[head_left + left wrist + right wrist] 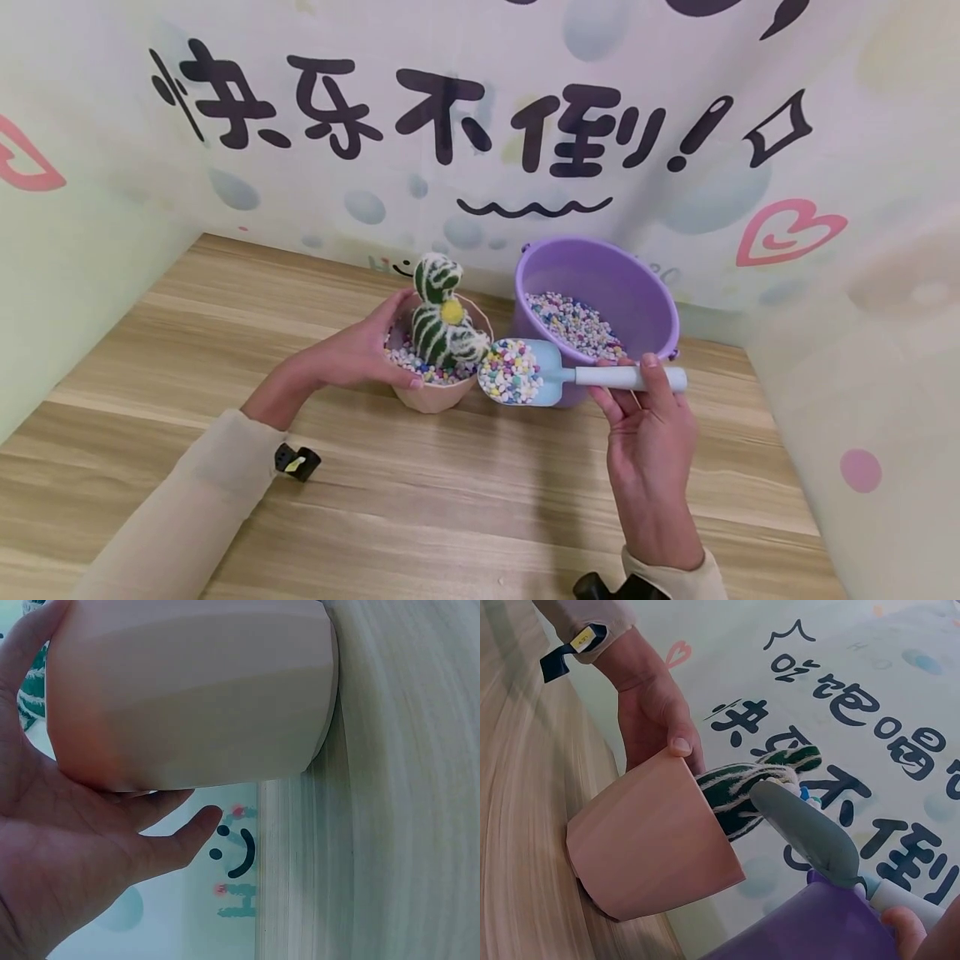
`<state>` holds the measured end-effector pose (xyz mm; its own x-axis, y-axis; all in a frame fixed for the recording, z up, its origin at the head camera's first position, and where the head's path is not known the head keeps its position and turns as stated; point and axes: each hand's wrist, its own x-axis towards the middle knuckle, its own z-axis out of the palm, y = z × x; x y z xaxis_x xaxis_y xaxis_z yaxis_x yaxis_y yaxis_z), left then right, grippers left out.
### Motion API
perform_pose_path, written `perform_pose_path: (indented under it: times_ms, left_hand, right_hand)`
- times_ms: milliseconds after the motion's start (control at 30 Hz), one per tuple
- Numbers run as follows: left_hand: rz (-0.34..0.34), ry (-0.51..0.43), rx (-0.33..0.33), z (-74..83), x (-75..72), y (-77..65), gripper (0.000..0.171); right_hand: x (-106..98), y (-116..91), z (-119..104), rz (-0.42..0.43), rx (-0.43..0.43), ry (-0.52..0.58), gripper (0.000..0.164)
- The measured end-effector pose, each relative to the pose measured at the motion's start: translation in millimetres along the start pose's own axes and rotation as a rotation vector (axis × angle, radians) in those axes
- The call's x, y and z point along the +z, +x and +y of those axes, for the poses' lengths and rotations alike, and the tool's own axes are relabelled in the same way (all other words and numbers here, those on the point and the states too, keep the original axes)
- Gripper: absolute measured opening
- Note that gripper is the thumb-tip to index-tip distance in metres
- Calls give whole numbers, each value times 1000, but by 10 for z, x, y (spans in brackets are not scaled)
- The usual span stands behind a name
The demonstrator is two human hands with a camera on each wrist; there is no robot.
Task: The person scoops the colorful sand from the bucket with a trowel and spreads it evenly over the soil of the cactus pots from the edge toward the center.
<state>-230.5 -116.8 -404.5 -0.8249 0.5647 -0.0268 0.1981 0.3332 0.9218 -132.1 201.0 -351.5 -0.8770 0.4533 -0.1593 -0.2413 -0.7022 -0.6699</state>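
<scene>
A knitted green-and-white cactus with a yellow flower [432,321] stands in a faceted pink pot [433,397], among small coloured pebbles. My left hand [372,343] grips the pot's left side, its thumb over the near rim. In the left wrist view the pot [195,697] covers most of the fingers. My right hand [651,442] holds a light blue scoop [551,367] by its white handle. Coloured pebbles [512,372] fill the scoop, whose tip is at the pot's right rim. In the right wrist view the scoop [810,832] hangs level with the cactus [739,791].
A purple bucket [600,267] with more pebbles in it stands behind the scoop, to the right of the pot. The wood-grain table [390,517] ends at a printed backdrop [360,108] behind and at both sides.
</scene>
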Motion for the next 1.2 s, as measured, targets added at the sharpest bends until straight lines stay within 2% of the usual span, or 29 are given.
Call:
perform_pose_path:
  times_ms: [700,867,1200]
  left_hand:
    - [-19,8,12,-11,-26,12,125]
    - [-25,-7,14,-23,-34,4,124]
    - [-28,-29,22,-21,-38,3,125]
  right_hand:
    - [-13,-31,5,-5,4,-8,29]
    - [-20,-69,53,-3,-36,-37,32]
    - [1,-145,163,1,-28,-25,26]
